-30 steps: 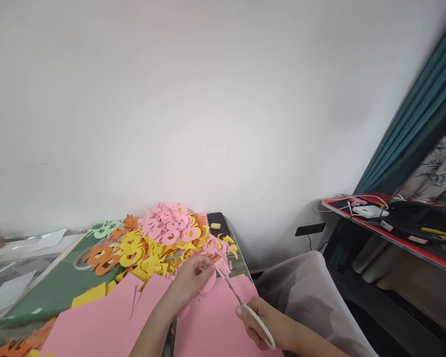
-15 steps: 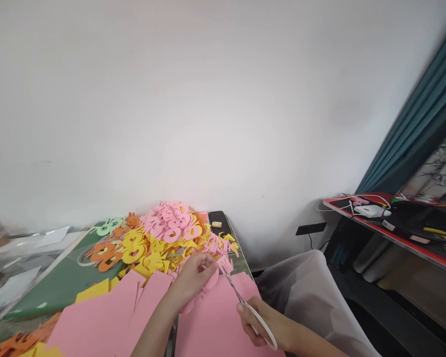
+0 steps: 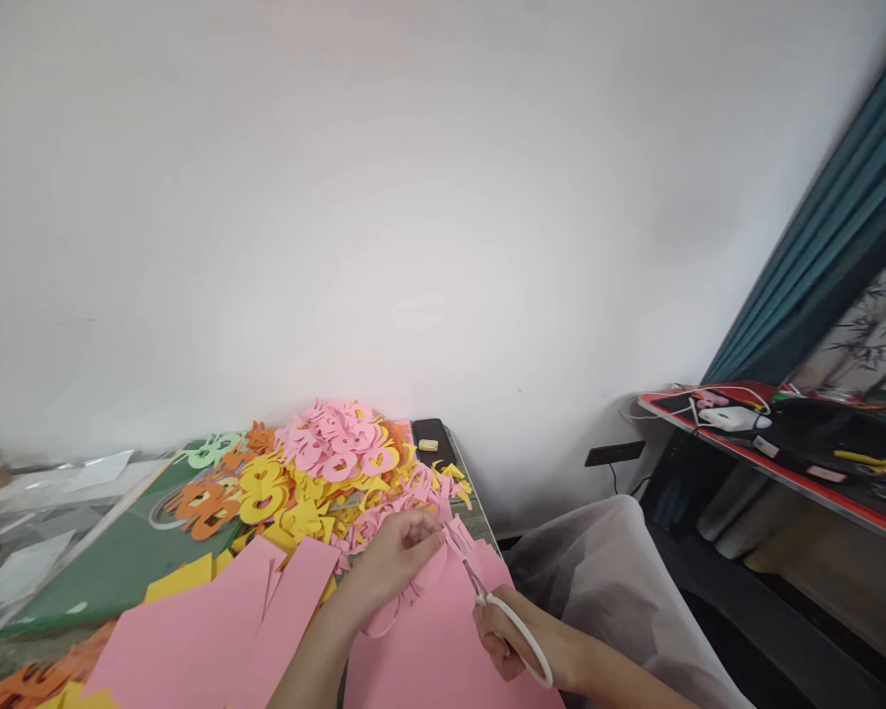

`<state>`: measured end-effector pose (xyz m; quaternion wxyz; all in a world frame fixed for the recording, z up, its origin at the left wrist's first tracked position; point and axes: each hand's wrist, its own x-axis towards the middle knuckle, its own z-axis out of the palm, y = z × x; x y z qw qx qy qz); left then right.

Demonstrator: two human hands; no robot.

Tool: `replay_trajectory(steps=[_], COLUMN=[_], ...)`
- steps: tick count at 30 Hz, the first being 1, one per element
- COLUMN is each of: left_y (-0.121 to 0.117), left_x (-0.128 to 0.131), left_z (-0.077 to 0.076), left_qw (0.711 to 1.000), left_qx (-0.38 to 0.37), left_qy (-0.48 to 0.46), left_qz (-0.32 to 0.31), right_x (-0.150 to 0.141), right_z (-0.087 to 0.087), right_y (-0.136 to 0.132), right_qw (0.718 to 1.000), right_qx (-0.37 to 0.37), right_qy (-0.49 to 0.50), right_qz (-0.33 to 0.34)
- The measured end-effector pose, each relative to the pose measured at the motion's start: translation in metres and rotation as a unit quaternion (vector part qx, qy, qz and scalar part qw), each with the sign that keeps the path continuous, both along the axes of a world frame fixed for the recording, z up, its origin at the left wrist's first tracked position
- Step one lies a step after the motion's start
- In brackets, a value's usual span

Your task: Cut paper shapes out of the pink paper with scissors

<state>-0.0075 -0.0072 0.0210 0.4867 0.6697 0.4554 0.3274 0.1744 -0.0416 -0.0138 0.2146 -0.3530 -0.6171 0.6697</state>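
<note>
My left hand (image 3: 400,556) pinches a piece of pink paper (image 3: 420,591), which curls down below the fingers. My right hand (image 3: 500,635) grips white-handled scissors (image 3: 481,591), with the metal blades reaching into the pink paper's cut edge beside my left fingertips. Loose pink paper sheets (image 3: 299,611) lie under my forearms. Just past my hands rises a heap of cut-out paper shapes (image 3: 332,443) in pink, yellow, orange and pale green. Several of them look like figure eights.
A green cutting mat (image 3: 95,561) lies left of the heap, beside a clear plastic sheet (image 3: 36,522). A black phone (image 3: 432,438) lies beyond. On the right are a translucent white cloth (image 3: 605,581) and a red-edged shelf (image 3: 775,468) with a white device and cables.
My right hand and the scissors have moved slightly down and toward my left hand. The blades now sit deeper in the pink paper, and the view has shifted a little.
</note>
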Motion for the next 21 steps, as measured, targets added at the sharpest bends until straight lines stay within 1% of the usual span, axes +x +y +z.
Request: replay_trajectory(steps=[5,8,12,16,21], left_y=[0.000,0.000,-0.001,-0.001,0.000], left_x=[0.000,0.000,0.000,0.000,0.004], left_z=[-0.001,-0.002,-0.001,-0.002,-0.001], left_qw=[1.000,1.000,1.000,1.000,0.999], left_qx=[0.005,0.004,0.012,0.014,0.006], left_qy=[-0.005,0.000,-0.001,-0.013,-0.017], left_qz=[-0.001,0.006,0.005,0.014,0.031], right_x=[0.001,0.001,0.001,-0.001,-0.004], right_z=[-0.011,-0.015,-0.013,-0.008,-0.012], right_y=[0.004,0.006,0.004,0.002,0.001], right_qw=[1.000,1.000,0.997,0.994,0.997], right_qx=[0.000,0.005,0.052,0.079,0.036], right_qy=[0.012,-0.013,-0.058,-0.069,-0.044], right_qz=[-0.002,0.002,-0.010,-0.012,-0.048])
